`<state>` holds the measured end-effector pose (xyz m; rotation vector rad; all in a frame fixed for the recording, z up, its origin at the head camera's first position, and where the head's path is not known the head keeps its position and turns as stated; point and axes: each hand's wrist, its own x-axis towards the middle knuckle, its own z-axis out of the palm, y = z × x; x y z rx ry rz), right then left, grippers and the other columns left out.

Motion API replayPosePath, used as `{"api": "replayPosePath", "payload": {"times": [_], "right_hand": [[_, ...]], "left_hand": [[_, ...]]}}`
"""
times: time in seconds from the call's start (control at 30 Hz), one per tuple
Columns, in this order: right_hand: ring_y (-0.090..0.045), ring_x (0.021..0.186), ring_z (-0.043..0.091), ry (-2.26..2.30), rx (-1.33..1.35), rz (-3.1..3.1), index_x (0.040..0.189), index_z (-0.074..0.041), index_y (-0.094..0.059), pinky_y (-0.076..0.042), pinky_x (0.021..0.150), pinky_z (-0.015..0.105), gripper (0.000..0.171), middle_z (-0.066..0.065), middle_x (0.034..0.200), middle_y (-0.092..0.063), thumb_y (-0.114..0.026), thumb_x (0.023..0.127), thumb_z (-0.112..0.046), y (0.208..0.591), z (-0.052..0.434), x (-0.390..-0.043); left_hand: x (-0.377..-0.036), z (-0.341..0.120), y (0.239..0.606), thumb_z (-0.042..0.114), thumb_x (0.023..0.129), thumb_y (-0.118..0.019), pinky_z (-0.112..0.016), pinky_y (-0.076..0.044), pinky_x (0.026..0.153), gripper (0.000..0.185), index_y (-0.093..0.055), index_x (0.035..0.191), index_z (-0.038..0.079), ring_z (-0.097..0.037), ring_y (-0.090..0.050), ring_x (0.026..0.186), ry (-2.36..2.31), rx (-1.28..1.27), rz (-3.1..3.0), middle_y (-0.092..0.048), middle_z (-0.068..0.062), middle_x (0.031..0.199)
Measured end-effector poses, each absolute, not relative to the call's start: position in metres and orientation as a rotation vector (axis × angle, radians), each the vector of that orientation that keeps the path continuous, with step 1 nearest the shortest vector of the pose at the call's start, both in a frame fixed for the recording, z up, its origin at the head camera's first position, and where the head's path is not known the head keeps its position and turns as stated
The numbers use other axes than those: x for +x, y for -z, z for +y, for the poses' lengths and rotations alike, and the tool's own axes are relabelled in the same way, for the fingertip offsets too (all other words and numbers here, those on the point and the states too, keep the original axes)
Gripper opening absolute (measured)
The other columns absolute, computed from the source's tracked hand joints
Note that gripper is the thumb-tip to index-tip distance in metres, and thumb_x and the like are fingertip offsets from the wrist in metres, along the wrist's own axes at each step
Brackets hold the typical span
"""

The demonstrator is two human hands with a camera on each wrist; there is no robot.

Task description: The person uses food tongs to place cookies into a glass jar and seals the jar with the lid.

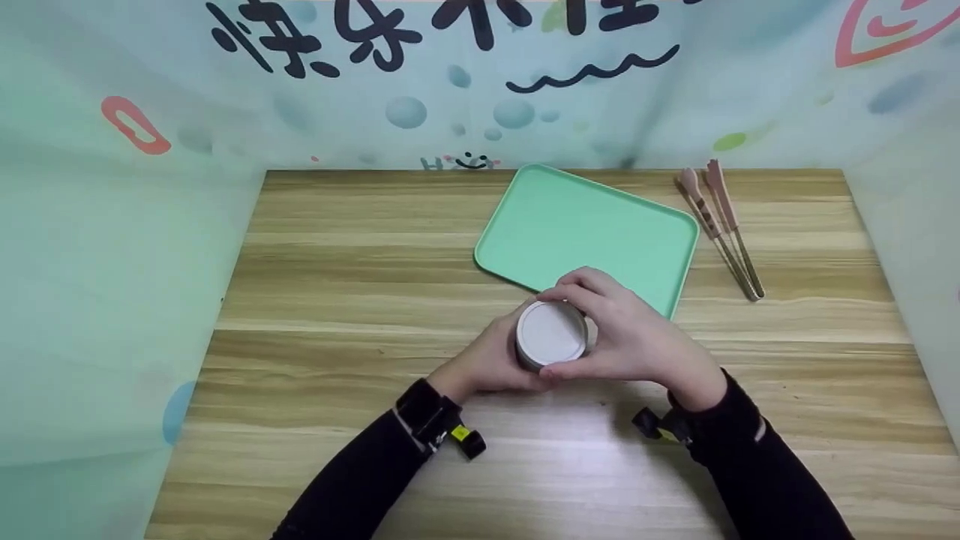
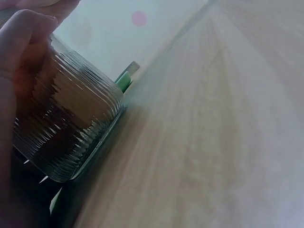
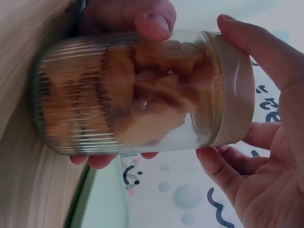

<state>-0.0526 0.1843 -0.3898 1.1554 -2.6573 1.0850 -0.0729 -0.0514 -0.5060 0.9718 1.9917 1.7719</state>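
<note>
On the wooden table [image 1: 337, 285], just in front of the near edge of the mint-green tray [image 1: 570, 217], stands a glass jar [image 1: 551, 334] with a pale, flat round lid [image 3: 232, 90]. The jar is of clear glass with fine ribs running around its lower body, and its shoulder is smooth and rounded. Inside it, the right wrist view shows orange-brown, lumpy pieces that fill most of the body. The lid is matte and beige, with a short straight side wall. The base of the jar rests on the table, whose light wood has long grain stripes.

The left hand [image 1: 487, 364] holds the body of the jar from the left side; its fingers [image 2: 23, 33] are curled round the ribbed glass, and the thumb [image 3: 147, 16] presses on the wall near the shoulder. The right hand [image 1: 630, 337] comes from the right and arches over the top, its fingers [image 3: 266, 57] and thumb bent around the rim of the lid, so it grips the lid. Both forearms are in black sleeves, with a small dark device strapped at each wrist.

The tray is a smooth rounded rectangle with a low raised rim, lying at an angle. To its right, well apart from the hands, lie pink-handled utensils [image 1: 724, 225] with thin metal stems, side by side.
</note>
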Motion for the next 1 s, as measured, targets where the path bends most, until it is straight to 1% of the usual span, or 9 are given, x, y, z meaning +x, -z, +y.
{"api": "replayPosePath", "payload": {"times": [0.27, 0.43, 0.53, 0.7, 0.83, 0.93, 1.0], "right_hand": [[-0.064, 0.116, 0.022, -1.071, 1.086, -2.674, 0.131, -0.008, -0.071, -0.060, 0.098, 0.044, 0.083, 0.006, 0.127, -0.064, -0.102, 0.070, -0.055, 0.390, 0.176, -0.052], [-0.065, 0.113, 0.020, -1.097, 1.079, -2.663, 0.126, -0.009, -0.072, -0.060, 0.095, 0.042, 0.081, 0.004, 0.124, -0.065, -0.103, 0.067, -0.055, 0.390, 0.174, -0.055], [-0.064, 0.112, 0.019, -1.108, 1.089, -2.653, 0.125, -0.009, -0.071, -0.060, 0.095, 0.042, 0.080, 0.003, 0.124, -0.065, -0.103, 0.068, -0.055, 0.391, 0.173, -0.057], [-0.063, 0.115, 0.020, -1.103, 1.109, -2.633, 0.128, -0.008, -0.071, -0.059, 0.097, 0.042, 0.081, 0.004, 0.125, -0.063, -0.103, 0.069, -0.053, 0.392, 0.173, -0.059], [-0.063, 0.118, 0.019, -1.122, 1.121, -2.622, 0.130, -0.009, -0.072, -0.058, 0.099, 0.041, 0.081, 0.003, 0.126, -0.063, -0.104, 0.069, -0.051, 0.392, 0.176, -0.060], [-0.062, 0.119, 0.016, -1.129, 1.130, -2.631, 0.134, -0.011, -0.072, -0.057, 0.101, 0.038, 0.083, 0.000, 0.127, -0.063, -0.103, 0.069, -0.054, 0.392, 0.179, -0.060], [-0.062, 0.121, 0.015, -1.113, 1.154, -2.642, 0.137, -0.012, -0.071, -0.056, 0.102, 0.038, 0.085, -0.001, 0.129, -0.063, -0.102, 0.071, -0.056, 0.391, 0.183, -0.060]], "left_hand": [[-0.074, -0.057, 0.506, 0.014, 0.072, -0.097, -0.040, -0.041, 0.125, 0.111, -0.040, 0.167, 0.009, -0.021, -0.057, 0.138, -1.796, 0.975, 1.952, -0.060, -0.010, 0.154], [-0.075, -0.059, 0.507, 0.015, 0.073, -0.097, -0.040, -0.043, 0.124, 0.110, -0.040, 0.167, 0.010, -0.021, -0.058, 0.137, -1.796, 0.961, 1.954, -0.061, -0.009, 0.152], [-0.076, -0.060, 0.508, 0.015, 0.073, -0.097, -0.040, -0.043, 0.124, 0.110, -0.040, 0.166, 0.010, -0.021, -0.058, 0.136, -1.790, 0.943, 1.974, -0.062, -0.008, 0.152], [-0.075, -0.059, 0.506, 0.016, 0.071, -0.095, -0.038, -0.044, 0.123, 0.108, -0.042, 0.165, 0.013, -0.019, -0.058, 0.136, -1.770, 0.884, 2.020, -0.062, -0.005, 0.151], [-0.075, -0.058, 0.504, 0.018, 0.072, -0.096, -0.037, -0.044, 0.122, 0.105, -0.043, 0.163, 0.014, -0.017, -0.059, 0.136, -1.753, 0.884, 2.040, -0.062, -0.004, 0.151], [-0.077, -0.058, 0.502, 0.019, 0.074, -0.097, -0.037, -0.044, 0.123, 0.105, -0.043, 0.163, 0.014, -0.018, -0.059, 0.137, -1.744, 0.915, 2.019, -0.061, -0.004, 0.151], [-0.078, -0.058, 0.501, 0.024, 0.074, -0.096, -0.037, -0.044, 0.123, 0.106, -0.041, 0.163, 0.015, -0.017, -0.058, 0.137, -1.727, 0.942, 1.999, -0.060, -0.003, 0.151]]}}
